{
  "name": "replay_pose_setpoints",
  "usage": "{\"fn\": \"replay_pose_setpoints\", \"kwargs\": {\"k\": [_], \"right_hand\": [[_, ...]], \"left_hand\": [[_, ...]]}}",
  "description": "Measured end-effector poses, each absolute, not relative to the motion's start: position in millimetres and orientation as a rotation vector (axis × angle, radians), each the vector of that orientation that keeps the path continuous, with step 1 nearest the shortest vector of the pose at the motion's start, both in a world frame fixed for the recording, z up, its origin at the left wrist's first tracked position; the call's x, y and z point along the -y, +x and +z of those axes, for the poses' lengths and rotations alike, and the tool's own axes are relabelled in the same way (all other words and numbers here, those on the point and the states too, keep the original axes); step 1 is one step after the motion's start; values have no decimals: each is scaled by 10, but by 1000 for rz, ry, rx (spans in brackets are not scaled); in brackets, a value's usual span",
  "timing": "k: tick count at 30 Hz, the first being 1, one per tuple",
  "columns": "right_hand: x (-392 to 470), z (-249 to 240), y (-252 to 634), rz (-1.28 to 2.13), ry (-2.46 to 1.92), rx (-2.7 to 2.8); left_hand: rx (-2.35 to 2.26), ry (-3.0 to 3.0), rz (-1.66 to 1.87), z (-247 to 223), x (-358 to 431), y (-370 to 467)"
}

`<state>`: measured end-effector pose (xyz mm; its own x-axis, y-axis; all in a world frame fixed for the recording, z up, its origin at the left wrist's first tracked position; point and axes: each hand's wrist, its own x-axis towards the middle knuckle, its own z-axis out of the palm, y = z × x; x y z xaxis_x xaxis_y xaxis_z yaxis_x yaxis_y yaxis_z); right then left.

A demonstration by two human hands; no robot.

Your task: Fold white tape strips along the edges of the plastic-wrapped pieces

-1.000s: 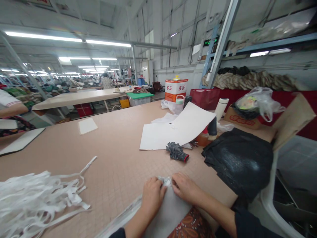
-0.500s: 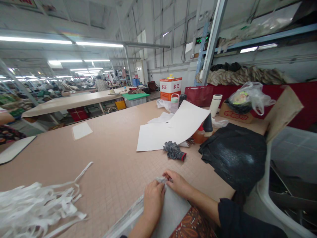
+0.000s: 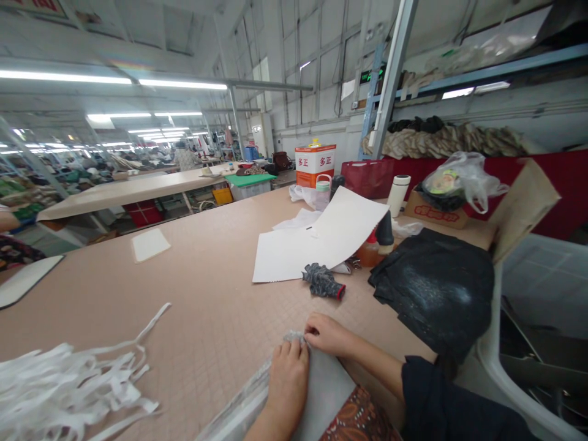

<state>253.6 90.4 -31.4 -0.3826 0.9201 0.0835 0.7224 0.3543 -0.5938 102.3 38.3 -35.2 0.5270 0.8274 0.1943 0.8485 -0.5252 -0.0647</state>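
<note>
A greyish-white sheet of thin material (image 3: 324,383) lies at the table's near edge, partly over a brown patterned cloth (image 3: 362,416). My left hand (image 3: 288,376) presses on its far end, fingers together and curled over the crumpled edge. Just right of it, my right hand (image 3: 328,334) is closed in a pinch at the sheet's far corner; the fingertips are partly hidden. Beyond the hands lies a dark grey knit glove (image 3: 323,280) with a red cuff, close to a large curved white sheet (image 3: 303,248).
White strips (image 3: 68,389) are heaped at the left of the brown-covered table (image 3: 197,275). Stacked black material (image 3: 441,288) lies at right by a white chair (image 3: 491,349). A cream flask (image 3: 398,195), an orange-and-white box (image 3: 315,165) and a plastic bag (image 3: 459,177) stand behind.
My right hand has drawn slightly away from my left, opening a small gap. My left hand has turned flatter over the sheet's edge. The view has shifted a little.
</note>
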Motion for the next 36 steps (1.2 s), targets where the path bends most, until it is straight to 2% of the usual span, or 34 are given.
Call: {"fn": "replay_pose_setpoints", "kwargs": {"k": [23, 36], "right_hand": [[-1057, -369, 2474, 688, -1553, 2295], [-650, -394, 2461, 644, -1250, 2245]], "left_hand": [[1409, -2620, -221, -369, -396, 1034], [1850, -2795, -377, -231, -413, 890]]}}
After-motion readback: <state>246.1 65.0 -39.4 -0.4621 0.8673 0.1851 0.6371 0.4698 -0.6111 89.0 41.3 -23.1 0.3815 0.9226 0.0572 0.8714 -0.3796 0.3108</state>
